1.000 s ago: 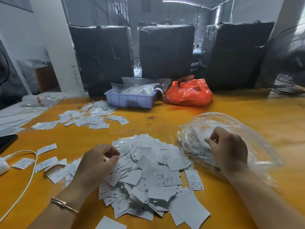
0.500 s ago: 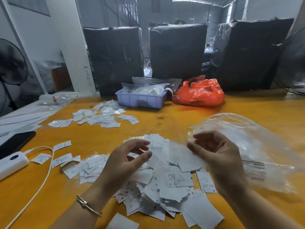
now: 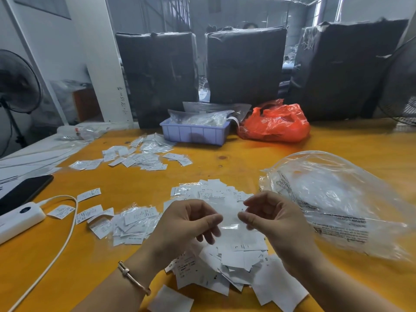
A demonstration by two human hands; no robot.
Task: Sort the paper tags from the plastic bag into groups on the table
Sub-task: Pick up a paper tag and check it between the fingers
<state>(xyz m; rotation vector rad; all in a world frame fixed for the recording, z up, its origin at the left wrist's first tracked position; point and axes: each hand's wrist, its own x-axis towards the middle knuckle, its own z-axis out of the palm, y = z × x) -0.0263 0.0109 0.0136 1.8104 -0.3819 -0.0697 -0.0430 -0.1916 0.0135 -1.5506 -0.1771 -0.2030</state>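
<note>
Together, the left hand [image 3: 186,221] and right hand [image 3: 272,219] pinch a small clear sleeve [image 3: 229,221] at lower centre. Its slick film could slip into the unsorted tag pile [image 3: 225,262] below.

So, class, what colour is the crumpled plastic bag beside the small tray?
Orange-red bag, beside the lavender tray; head view.

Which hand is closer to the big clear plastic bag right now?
Right. The right hand is just beside the clear plastic bag; the left hand is farther away, across the tag pile.
</note>
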